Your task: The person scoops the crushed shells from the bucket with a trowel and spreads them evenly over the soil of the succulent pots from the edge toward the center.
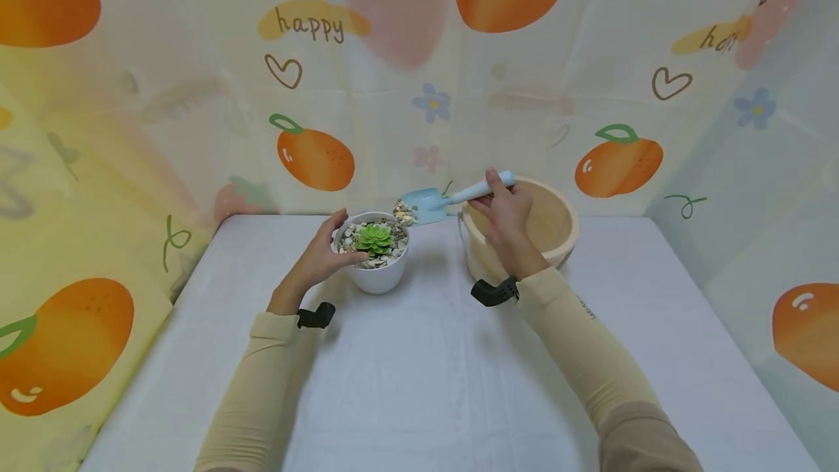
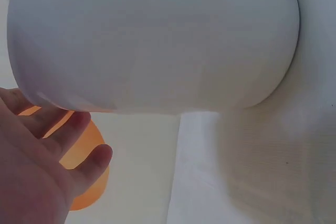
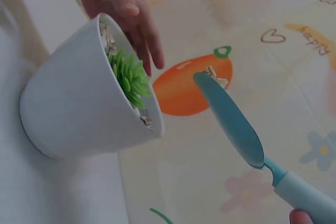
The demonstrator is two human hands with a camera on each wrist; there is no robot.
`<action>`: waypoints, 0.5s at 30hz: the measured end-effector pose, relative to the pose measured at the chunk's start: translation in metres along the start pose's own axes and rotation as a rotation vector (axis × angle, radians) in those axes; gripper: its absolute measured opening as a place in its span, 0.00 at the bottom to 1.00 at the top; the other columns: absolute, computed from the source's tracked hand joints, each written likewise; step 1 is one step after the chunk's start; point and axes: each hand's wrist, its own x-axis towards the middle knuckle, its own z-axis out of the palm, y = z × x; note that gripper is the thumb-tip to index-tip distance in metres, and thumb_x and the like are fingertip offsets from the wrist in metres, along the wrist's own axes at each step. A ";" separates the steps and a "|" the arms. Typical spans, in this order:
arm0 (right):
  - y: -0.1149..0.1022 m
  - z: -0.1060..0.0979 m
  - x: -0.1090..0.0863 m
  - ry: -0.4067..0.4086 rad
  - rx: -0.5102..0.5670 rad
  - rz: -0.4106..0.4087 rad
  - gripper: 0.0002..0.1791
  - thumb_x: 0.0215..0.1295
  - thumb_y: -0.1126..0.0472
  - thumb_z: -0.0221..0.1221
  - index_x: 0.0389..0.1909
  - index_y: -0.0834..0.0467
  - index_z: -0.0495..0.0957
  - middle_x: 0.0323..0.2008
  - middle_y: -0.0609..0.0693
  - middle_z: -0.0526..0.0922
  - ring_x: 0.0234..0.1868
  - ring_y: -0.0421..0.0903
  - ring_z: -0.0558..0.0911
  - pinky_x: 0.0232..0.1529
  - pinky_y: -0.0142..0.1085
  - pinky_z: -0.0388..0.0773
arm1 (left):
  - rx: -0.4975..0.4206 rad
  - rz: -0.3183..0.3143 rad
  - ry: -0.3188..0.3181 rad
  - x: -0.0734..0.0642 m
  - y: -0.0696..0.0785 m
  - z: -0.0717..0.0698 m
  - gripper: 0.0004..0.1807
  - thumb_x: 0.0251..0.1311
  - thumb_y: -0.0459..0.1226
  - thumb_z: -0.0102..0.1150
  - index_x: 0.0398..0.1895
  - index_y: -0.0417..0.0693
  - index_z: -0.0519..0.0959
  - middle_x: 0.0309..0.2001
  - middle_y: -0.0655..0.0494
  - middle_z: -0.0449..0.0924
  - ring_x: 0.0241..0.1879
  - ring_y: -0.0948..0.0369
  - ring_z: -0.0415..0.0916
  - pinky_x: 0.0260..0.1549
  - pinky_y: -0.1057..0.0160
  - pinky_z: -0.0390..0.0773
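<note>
A white pot (image 1: 378, 280) stands on the table, holding a green succulent (image 1: 374, 238) among small mixed stones (image 1: 350, 241). My left hand (image 1: 323, 252) is at the pot's left side, thumb and fingers spread loosely about the rim; the left wrist view shows the fingers (image 2: 65, 132) beside the white wall, and whether all touch it I cannot tell. With my right hand (image 1: 509, 215) I grip the pale handle of a light blue garden trowel (image 1: 429, 205). Loose stones (image 1: 404, 213) lie at its blade tip, close to the pot's right rim. In the right wrist view the trowel blade (image 3: 233, 121) appears apart from the pot.
A beige bucket (image 1: 553, 217) with a thin handle stands to the right, below and behind my right hand. White cloth covers the table (image 1: 406, 377). A fruit-printed curtain (image 1: 498, 100) hangs along the back and both sides.
</note>
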 end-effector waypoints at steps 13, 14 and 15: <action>0.017 0.021 -0.001 0.008 -0.048 0.021 0.09 0.67 0.59 0.60 0.34 0.60 0.72 0.25 0.51 0.79 0.21 0.42 0.84 0.27 0.35 0.84 | -0.022 -0.023 -0.071 0.002 -0.009 -0.001 0.64 0.47 0.46 0.75 0.79 0.49 0.38 0.79 0.44 0.39 0.76 0.41 0.43 0.70 0.36 0.52; 0.018 0.023 -0.001 0.005 -0.057 0.023 0.09 0.68 0.59 0.60 0.35 0.60 0.72 0.25 0.51 0.79 0.21 0.42 0.84 0.27 0.35 0.84 | -0.019 -0.026 -0.072 0.002 -0.009 -0.001 0.64 0.47 0.46 0.75 0.79 0.49 0.38 0.79 0.44 0.39 0.76 0.41 0.43 0.70 0.36 0.52; 0.020 0.024 -0.001 0.000 -0.067 0.023 0.09 0.68 0.58 0.59 0.36 0.60 0.72 0.26 0.51 0.80 0.21 0.42 0.84 0.28 0.35 0.85 | -0.017 -0.030 -0.073 0.002 -0.009 -0.002 0.64 0.47 0.46 0.75 0.79 0.50 0.38 0.79 0.44 0.39 0.76 0.41 0.43 0.70 0.36 0.52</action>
